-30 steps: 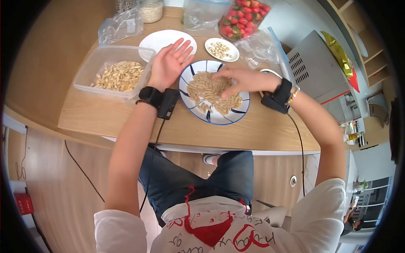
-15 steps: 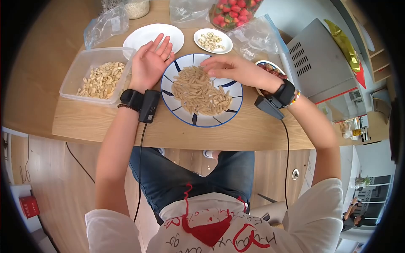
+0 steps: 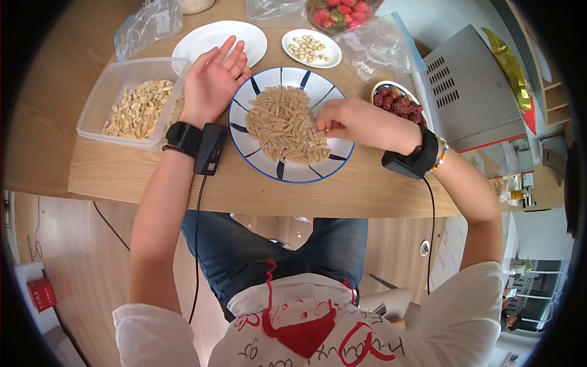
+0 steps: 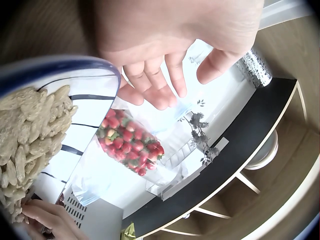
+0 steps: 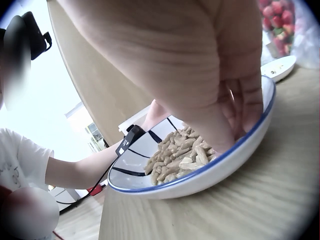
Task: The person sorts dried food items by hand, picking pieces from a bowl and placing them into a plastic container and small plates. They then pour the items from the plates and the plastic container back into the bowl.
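Note:
A white bowl with blue stripes (image 3: 244, 153) holds a heap of pale brown elongated pieces (image 3: 284, 122). The right hand (image 3: 361, 124) reaches over the bowl's right side, fingers bent down at the heap's edge; whether a piece is between them is hidden. In the right wrist view that hand (image 5: 200, 85) has its fingertips inside the rim, by the pieces (image 5: 175, 155). The left hand (image 3: 212, 85) is palm up with relaxed fingers, holding nothing, between the bowl and a clear plastic box (image 3: 92, 116). The left wrist view shows the left hand (image 4: 170, 45) with fingers apart.
Pale dried slices (image 3: 139, 109) lie in the box. Behind stand a white plate (image 3: 254, 43), a small dish (image 3: 335, 54) of round pale pieces, plastic bags (image 3: 382, 46) and a strawberry container (image 3: 343, 13). Right are a bowl of red dates (image 3: 400, 105) and a grey appliance (image 3: 468, 85).
The right hand has moved from above the heap to the bowl's right side, its fingers lowered and more bent. The left hand stays palm up. The head view has shifted slightly.

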`<state>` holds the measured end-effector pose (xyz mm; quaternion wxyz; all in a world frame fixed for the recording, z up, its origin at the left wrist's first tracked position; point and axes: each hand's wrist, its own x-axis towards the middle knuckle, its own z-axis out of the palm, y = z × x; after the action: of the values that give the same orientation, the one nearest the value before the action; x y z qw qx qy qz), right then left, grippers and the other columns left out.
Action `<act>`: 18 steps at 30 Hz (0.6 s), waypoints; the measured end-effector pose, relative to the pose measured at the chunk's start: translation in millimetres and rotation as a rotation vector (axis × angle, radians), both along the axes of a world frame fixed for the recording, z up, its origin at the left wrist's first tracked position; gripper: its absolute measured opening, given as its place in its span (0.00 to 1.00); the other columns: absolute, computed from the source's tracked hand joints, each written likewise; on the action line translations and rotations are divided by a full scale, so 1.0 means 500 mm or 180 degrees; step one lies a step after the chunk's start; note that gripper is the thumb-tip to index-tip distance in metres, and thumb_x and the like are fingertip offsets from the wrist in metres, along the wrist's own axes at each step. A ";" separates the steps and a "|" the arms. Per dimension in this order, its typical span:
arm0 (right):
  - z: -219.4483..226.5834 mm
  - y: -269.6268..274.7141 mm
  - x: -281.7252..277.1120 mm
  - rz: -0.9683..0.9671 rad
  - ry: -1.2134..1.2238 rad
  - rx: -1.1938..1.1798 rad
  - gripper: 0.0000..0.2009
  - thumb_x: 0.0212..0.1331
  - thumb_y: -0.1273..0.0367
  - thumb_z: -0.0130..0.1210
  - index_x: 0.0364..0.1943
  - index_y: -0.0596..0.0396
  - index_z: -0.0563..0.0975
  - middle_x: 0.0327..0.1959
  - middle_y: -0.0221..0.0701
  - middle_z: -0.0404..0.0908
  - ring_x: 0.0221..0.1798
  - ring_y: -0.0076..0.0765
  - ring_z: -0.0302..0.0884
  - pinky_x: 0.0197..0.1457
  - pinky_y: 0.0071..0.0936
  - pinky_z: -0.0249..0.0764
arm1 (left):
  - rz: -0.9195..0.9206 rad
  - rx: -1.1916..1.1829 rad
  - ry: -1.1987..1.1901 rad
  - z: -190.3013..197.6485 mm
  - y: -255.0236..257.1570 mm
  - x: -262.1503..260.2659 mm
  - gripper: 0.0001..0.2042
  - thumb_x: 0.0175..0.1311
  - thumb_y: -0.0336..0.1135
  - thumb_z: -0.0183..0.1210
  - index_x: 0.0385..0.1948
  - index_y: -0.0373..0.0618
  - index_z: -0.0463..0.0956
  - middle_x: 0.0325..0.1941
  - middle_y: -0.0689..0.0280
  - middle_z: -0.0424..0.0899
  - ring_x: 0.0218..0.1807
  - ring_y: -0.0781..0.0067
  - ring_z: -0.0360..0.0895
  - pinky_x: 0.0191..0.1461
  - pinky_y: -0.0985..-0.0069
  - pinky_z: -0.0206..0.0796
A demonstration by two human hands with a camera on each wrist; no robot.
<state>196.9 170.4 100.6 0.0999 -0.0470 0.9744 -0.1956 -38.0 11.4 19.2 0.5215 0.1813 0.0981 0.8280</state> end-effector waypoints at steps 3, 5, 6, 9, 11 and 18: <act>0.013 0.009 -0.003 -0.0424 -0.0086 -0.0316 0.07 0.54 0.75 0.56 0.38 0.58 0.76 0.32 0.31 0.79 0.34 0.30 0.76 0.40 0.25 0.72 | 0.0027 -0.0033 0.0004 0.004 0.000 0.001 0.23 0.62 0.35 0.47 0.60 0.39 0.57 0.54 0.60 0.70 0.49 0.67 0.70 0.57 0.67 0.60; 0.010 0.026 -0.001 -0.0758 -0.0089 -0.0711 0.08 0.57 0.75 0.54 0.41 0.58 0.76 0.34 0.29 0.81 0.33 0.24 0.75 0.40 0.24 0.72 | 0.0052 -0.0058 0.0005 0.006 -0.001 0.004 0.24 0.62 0.34 0.47 0.60 0.39 0.57 0.54 0.59 0.70 0.49 0.67 0.70 0.57 0.67 0.60; 0.011 0.027 0.001 -0.0850 0.0020 -0.0779 0.08 0.56 0.75 0.54 0.40 0.58 0.76 0.34 0.30 0.80 0.34 0.26 0.76 0.41 0.24 0.72 | 0.0069 -0.0065 0.0009 0.005 -0.001 0.004 0.24 0.62 0.34 0.47 0.60 0.39 0.57 0.54 0.59 0.70 0.48 0.67 0.70 0.57 0.68 0.60; 0.008 0.024 0.011 -0.0659 0.0623 -0.0437 0.09 0.53 0.75 0.56 0.39 0.57 0.76 0.34 0.31 0.78 0.38 0.32 0.76 0.45 0.27 0.72 | 0.0086 -0.0083 0.0028 0.004 -0.001 0.004 0.24 0.62 0.34 0.47 0.60 0.39 0.57 0.54 0.59 0.70 0.48 0.68 0.70 0.57 0.68 0.60; -0.004 0.022 0.023 0.0129 0.1352 0.0538 0.10 0.51 0.74 0.58 0.39 0.57 0.76 0.34 0.33 0.76 0.40 0.37 0.75 0.46 0.30 0.71 | 0.0115 -0.0098 0.0046 0.004 0.000 0.004 0.23 0.63 0.35 0.47 0.60 0.39 0.57 0.54 0.59 0.69 0.49 0.68 0.70 0.56 0.68 0.60; -0.021 -0.010 0.027 -0.0023 0.0741 0.0656 0.05 0.50 0.72 0.56 0.29 0.58 0.74 0.30 0.37 0.74 0.38 0.48 0.74 0.41 0.40 0.70 | 0.0095 -0.0112 0.0113 0.002 0.002 0.004 0.23 0.63 0.35 0.47 0.60 0.38 0.57 0.54 0.59 0.70 0.48 0.68 0.70 0.55 0.68 0.61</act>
<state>210.4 165.4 89.9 -0.0100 -0.0553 0.9945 -0.0882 -35.9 12.5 20.0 0.5104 0.1853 0.1246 0.8305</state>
